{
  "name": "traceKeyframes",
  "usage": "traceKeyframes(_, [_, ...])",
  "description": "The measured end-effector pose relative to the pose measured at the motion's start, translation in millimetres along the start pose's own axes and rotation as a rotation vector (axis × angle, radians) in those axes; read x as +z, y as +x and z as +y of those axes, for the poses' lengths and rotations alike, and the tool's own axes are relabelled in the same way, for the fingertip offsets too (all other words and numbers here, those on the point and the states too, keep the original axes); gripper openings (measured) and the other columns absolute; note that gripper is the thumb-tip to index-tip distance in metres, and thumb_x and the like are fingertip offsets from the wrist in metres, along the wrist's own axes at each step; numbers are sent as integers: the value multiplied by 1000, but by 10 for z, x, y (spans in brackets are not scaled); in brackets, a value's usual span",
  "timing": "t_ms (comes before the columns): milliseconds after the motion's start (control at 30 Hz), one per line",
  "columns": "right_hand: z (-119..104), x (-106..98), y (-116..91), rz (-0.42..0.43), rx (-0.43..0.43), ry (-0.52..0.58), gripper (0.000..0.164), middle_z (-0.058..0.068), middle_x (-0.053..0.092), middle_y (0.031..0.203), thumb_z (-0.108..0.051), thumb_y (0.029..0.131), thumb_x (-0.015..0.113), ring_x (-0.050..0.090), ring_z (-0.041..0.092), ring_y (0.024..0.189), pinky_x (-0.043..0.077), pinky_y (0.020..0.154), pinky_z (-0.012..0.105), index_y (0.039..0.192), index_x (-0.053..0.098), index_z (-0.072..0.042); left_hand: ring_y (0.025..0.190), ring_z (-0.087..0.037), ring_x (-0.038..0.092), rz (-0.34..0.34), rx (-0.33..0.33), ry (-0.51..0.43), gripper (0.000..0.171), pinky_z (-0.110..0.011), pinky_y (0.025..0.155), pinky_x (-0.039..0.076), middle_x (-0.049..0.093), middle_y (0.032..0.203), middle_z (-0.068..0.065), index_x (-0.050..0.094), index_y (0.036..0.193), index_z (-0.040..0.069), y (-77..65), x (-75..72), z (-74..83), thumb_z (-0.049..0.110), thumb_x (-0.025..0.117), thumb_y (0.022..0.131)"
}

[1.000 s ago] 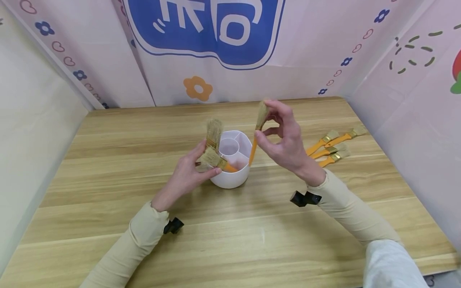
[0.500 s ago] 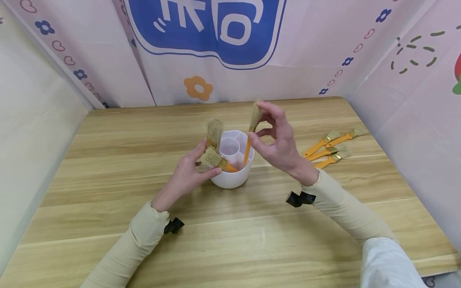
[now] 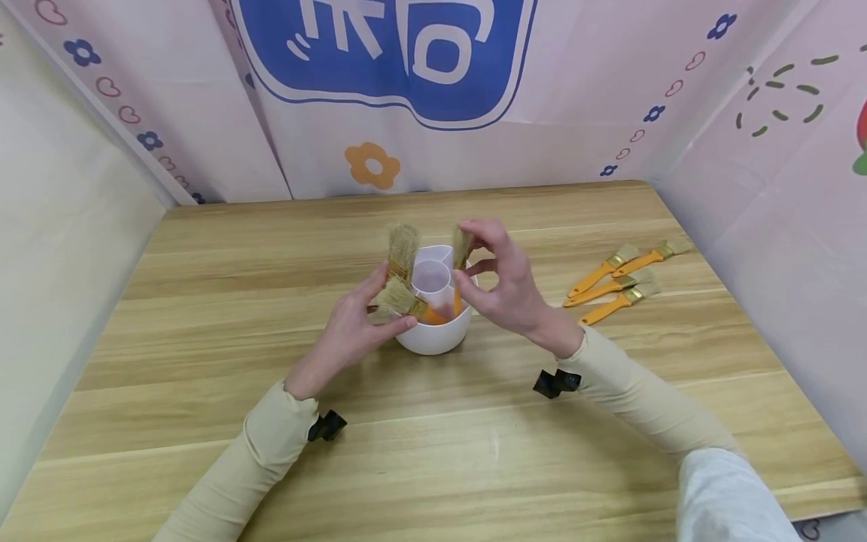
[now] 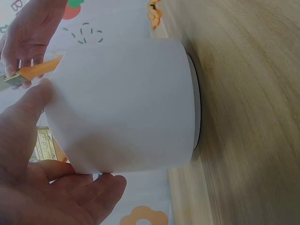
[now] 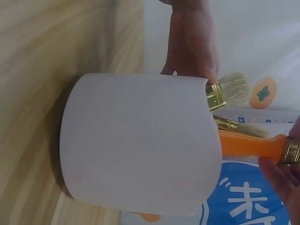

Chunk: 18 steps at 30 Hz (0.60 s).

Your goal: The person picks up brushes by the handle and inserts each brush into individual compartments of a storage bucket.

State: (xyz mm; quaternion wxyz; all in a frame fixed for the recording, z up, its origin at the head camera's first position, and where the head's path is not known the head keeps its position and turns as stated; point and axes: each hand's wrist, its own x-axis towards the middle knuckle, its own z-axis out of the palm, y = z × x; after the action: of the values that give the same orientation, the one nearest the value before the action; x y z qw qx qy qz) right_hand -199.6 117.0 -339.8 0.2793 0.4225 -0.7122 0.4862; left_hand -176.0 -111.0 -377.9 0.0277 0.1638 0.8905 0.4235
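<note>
A white round organizer (image 3: pixel 433 340) with inner dividers stands upright on the wooden table. My left hand (image 3: pixel 348 327) grips its left side, thumb at the rim and fingers against the wall in the left wrist view. Two paintbrushes stand in it bristles up: one upright brush (image 3: pixel 404 245) and one brush leaning left (image 3: pixel 398 296) over the left hand. With thumb and fingers, my right hand (image 3: pixel 504 282) pinches another paintbrush (image 5: pixel 253 144) near its metal band. Its orange handle points down inside the organizer's right part; the handle's lower end is hidden by the wall.
Several orange-handled paintbrushes (image 3: pixel 609 307) lie in a loose group on the table to the right. The wooden table (image 3: pixel 433 459) extends in front of the organizer. Printed white wall sheets (image 3: pixel 576 113) border the table at the back and both sides.
My right hand has moved left and down, bringing its paintbrush from the organizer's right edge into it. The left hand and the two brushes beside it have stayed put.
</note>
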Motion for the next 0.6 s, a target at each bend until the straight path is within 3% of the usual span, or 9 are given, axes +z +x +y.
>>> traceKeyframes(167, [31, 42, -46, -36, -25, -28, 54, 24, 52, 97, 12, 73, 64, 59, 26, 81, 56, 57, 17, 121, 41, 6, 140, -30, 30, -10, -10, -2, 92, -46, 100, 48, 20, 156, -11, 21, 148, 5, -1, 5, -2, 35, 74, 79])
traceKeyframes(600, [102, 144, -185, -132, -78, -134, 56, 22, 53, 101, 8, 72, 69, 59, 23, 79, 55, 57, 20, 122, 42, 2, 140, -31, 31, -3, 11, 4, 92, -47, 99, 48, 21, 155, -14, 21, 148, 6, 2, 3, -13, 36, 73, 80])
